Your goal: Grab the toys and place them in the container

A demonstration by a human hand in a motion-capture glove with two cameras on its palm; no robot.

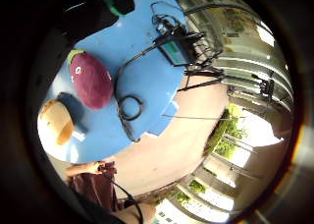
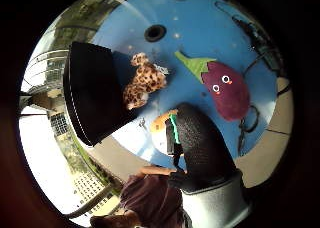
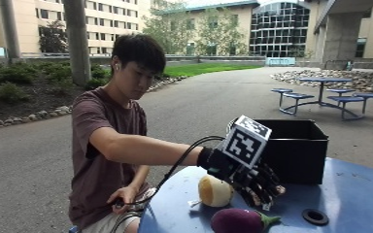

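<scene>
Black-gloved right hand (image 3: 254, 182) held over blue worktop (image 3: 354, 194), fingers spread, nothing grasped.
Purple eggplant plush (image 3: 238, 221) is seen lying on the worktop near its edge, cream round plush (image 3: 214, 191) just beside it; leopard-print plush (image 2: 144, 80) is seen next to the black container (image 3: 296, 150), which is set on the worktop.

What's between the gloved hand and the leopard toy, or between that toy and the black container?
Nothing visible. The gloved right hand hangs over the blue table with fingers spread. The leopard toy lies right beside the black container; the eggplant toy and round tan toy lie off to the side.
</scene>
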